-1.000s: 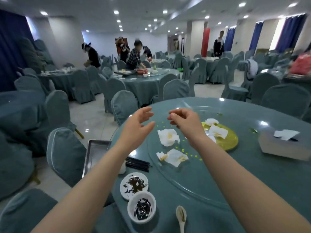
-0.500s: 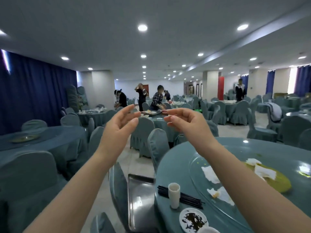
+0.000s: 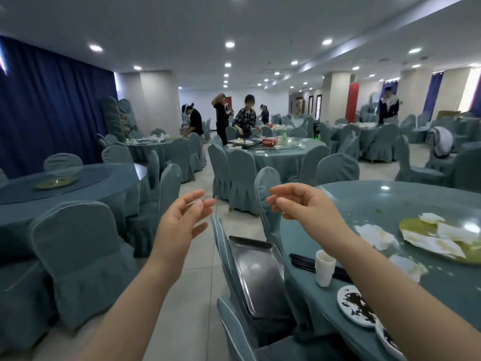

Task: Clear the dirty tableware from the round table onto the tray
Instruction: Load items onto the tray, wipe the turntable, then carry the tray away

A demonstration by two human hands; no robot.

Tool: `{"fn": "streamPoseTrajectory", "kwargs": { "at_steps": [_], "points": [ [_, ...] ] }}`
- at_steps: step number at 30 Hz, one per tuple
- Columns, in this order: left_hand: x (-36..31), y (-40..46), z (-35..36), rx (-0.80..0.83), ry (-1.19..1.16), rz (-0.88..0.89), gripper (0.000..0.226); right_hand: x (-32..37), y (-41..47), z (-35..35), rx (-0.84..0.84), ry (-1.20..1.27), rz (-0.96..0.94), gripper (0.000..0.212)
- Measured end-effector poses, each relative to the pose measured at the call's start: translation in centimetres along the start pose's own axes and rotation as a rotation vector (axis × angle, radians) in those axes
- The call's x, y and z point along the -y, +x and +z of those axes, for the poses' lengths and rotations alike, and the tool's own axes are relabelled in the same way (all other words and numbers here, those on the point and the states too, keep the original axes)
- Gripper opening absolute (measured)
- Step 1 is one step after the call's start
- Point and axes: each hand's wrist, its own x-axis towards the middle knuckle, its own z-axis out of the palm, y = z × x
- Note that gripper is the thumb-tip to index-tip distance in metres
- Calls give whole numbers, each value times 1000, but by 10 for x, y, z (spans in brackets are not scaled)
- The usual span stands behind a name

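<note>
The round table (image 3: 364, 204) fills the right side. On it stand a white cup (image 3: 324, 268), black chopsticks (image 3: 302, 261), a sauce-stained white dish (image 3: 356, 306), a second dish (image 3: 387, 342) at the bottom edge, and a yellow-green plate (image 3: 413, 225) with crumpled napkins (image 3: 374, 234). A metal tray (image 3: 257, 277) rests on a chair beside the table. My left hand (image 3: 182, 227) and my right hand (image 3: 302, 207) are raised in the air above the tray and chairs, fingers loosely spread, holding nothing.
Covered chairs (image 3: 78, 256) crowd the floor left of the tray. Another round table (image 3: 65, 183) stands at the left and one (image 3: 276, 155) straight ahead. Several people (image 3: 244, 118) work at the far tables. Tiled floor (image 3: 197, 295) lies between the chairs.
The camera has tilted up and to the left, so the table slid to the right. Both hands stay raised and empty, now a little further apart.
</note>
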Motion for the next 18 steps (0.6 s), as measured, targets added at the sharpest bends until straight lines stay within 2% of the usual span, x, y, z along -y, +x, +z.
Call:
{"fn": "streamPoseTrajectory", "kwargs": {
  "at_steps": [3, 11, 18],
  "points": [
    [35, 31, -20, 46, 28, -66, 20, -49, 23, 18, -20, -41, 92, 18],
    [116, 152, -71, 162, 187, -96, 24, -210, 99, 73, -102, -52, 403, 17],
    [189, 257, -106, 216, 219, -177, 25, -311, 166, 114, -117, -162, 575, 17]
  ]
}}
